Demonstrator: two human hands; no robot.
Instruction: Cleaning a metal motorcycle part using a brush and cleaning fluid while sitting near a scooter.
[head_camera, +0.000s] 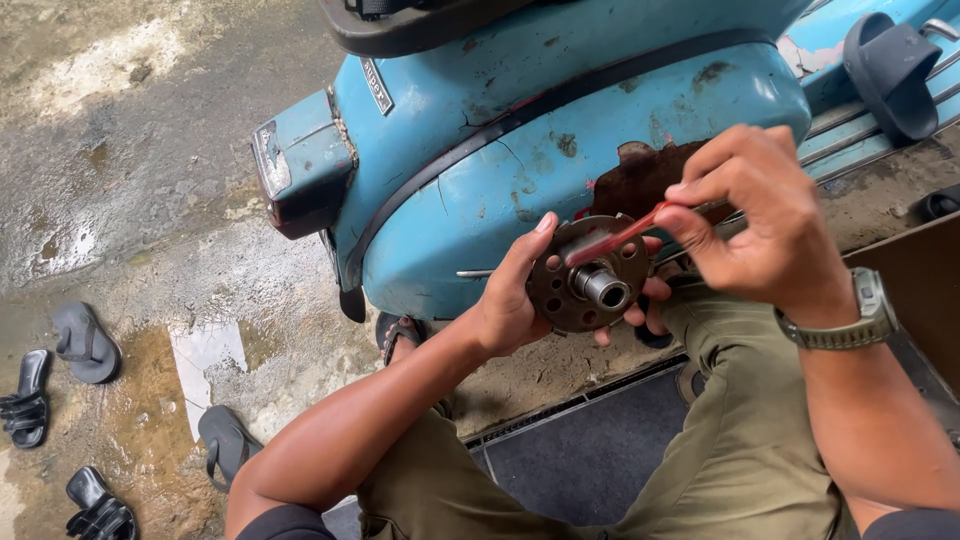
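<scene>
1. Fingers (690, 225) of the right hand (760, 225) pinch a thin red brush handle (620, 235), its far end lying across the face of a round metal disc (588, 272).
2. Left hand (515, 300) grips the disc from behind, thumb pressed over the upper rim and fingertips showing beneath its lower right edge.
3. Rusty and ringed with holes, the disc carries a short shiny hub at its centre and is held in the air above the person's knees, just in front of a blue scooter (540, 130).
4. Worn paint and a brown rust patch mark the scooter's side panel directly behind the two hands.
5. An olive wristwatch (850, 320) sits on the right wrist, above olive trousers (740, 440).
6. Black sandals (60, 385) lie scattered on the wet concrete floor (130, 150) at left, well apart from the hands.
7. Another dark sandal (890, 70) rests on the scooter's footboard at upper right.
</scene>
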